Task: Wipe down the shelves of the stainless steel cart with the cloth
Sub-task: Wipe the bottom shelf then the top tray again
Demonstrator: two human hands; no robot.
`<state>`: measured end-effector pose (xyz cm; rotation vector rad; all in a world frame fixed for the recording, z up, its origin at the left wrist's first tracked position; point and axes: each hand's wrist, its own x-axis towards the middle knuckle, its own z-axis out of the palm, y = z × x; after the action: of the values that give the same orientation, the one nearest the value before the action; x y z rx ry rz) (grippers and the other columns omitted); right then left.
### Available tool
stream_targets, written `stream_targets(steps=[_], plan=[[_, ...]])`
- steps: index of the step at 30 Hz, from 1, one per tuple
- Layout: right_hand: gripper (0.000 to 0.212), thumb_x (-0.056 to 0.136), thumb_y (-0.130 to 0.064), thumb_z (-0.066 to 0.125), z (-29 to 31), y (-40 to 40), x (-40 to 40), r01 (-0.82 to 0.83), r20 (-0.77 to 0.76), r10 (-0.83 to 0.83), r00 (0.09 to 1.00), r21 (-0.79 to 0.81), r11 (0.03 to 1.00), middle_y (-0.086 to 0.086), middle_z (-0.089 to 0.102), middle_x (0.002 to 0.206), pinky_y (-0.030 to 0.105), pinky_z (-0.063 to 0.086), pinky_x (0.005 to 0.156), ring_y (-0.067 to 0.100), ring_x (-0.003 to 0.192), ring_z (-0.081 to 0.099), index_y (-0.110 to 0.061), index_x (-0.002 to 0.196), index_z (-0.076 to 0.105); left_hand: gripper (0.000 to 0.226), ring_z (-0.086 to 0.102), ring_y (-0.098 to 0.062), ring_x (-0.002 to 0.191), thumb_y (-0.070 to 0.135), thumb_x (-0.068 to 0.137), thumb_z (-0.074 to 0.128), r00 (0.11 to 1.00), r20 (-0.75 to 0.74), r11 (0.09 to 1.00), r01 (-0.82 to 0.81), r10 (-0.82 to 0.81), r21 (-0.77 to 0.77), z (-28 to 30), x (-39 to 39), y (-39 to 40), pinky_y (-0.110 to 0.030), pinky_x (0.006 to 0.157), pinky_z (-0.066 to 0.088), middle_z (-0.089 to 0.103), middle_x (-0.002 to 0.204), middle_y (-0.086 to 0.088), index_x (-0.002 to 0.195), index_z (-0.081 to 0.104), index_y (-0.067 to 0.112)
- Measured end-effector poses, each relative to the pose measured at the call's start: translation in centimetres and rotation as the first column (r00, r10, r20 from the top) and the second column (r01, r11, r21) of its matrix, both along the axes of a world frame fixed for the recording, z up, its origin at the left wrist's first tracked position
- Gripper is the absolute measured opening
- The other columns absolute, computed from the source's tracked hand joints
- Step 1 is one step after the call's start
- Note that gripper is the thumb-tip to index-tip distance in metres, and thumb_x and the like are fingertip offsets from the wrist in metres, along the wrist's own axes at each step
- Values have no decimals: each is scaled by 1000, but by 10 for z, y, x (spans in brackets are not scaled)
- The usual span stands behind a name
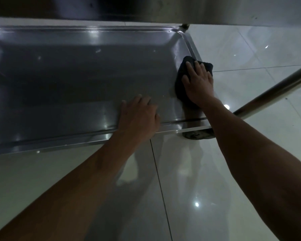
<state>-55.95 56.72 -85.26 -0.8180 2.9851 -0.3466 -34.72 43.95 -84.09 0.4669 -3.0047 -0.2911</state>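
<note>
Head cam: low, shiny stainless steel cart shelf [68, 80] w/ a raised rolled rim fills the upper left and centre, seen from above. Dark, crumpled cloth [181, 79] lies on the shelf at its right edge, partly lapping over the rim toward the floor side, closer to the far right corner than the near one. Right hand [197, 82] lies flat on top of the cloth, fingers straight and spread a little, palm down, pressing it onto the metal; no curl round the fabric visible. Left hand [139, 115] rests palm down on the shelf's near edge, right of centre, fingers loosely extended onto the shelf surface, wrist crossing the rim; it holds nothing. The hands are near each other but apart. Both forearms bare, reaching in from the bottom of frame.

Above the shelf, along the top of the view, the underside of another steel cart shelf [163, 9]. A round steel tube [276, 89] runs diagonally at right. A dark caster wheel [198, 134] sits under the shelf's near right corner. Glossy pale floor tiles [189, 188] below and right, w/ light spots reflected.
</note>
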Motion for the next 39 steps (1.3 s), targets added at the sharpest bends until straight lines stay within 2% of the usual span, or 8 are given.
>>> stream_targets(steps=[5,9,12,16,20,26,32,39], plan=[[57,105,-41,30,1,-31,2,-65,11,65,998,-2,998,9,11,167,45,6,124,28,154,6,-28,159,20,41,34,-20,142,48,92,49,999,23,998,42,-43,44,-1,1,-7,-54,108,31,49,142,6,126,62,28],[57,105,-44,28,0,-72,19,-152,62,152,986,-3,988,7,8,168,44,5,124,26,155,3,-30,159,16,39,48,-26,132,41,90,48,992,-49,987,122,-118,101,-1,15,-33,-45,103,44,60,132,-2,120,65,22],[58,105,-45,26,-1,-106,40,-185,108,185,977,-10,983,5,3,169,45,2,125,25,155,-1,-31,160,12,40,56,-31,123,35,85,48,988,-154,992,28,-9,125,-5,44,-70,-43,97,50,65,127,-6,111,72,17],[59,106,-47,23,1,-155,78,-233,131,231,964,1,972,4,-2,169,44,-1,123,25,155,-5,-31,160,8,41,55,-32,119,38,85,47,989,-92,993,-109,113,46,-5,100,-124,-44,99,46,64,126,-6,112,71,19],[58,106,-47,22,2,-206,123,-320,129,317,940,8,947,4,-3,169,45,0,124,25,155,-6,-31,160,8,49,55,-31,113,51,85,41,988,-79,991,-135,136,12,-3,145,-158,-45,94,46,64,121,-5,111,70,20],[57,106,-48,24,1,-259,182,-422,124,417,900,12,907,1,-1,169,44,0,124,24,155,-4,-36,159,11,68,56,-31,114,74,70,55,991,-104,996,-89,87,-15,0,192,-172,-45,92,45,65,120,-5,108,71,20],[55,106,-48,23,0,-252,215,-507,112,504,857,1,862,-1,0,169,43,1,124,21,155,-3,-37,159,11,91,52,-31,123,78,58,54,989,-39,990,-141,141,-10,1,207,-170,-45,97,40,59,133,-8,123,63,13],[55,106,-46,27,-4,-202,255,-555,50,555,830,-10,832,1,8,168,41,5,123,22,155,3,-33,159,17,72,48,-26,114,67,62,77,958,-20,958,-285,286,32,8,207,-153,-43,92,41,56,118,-3,109,57,16]])
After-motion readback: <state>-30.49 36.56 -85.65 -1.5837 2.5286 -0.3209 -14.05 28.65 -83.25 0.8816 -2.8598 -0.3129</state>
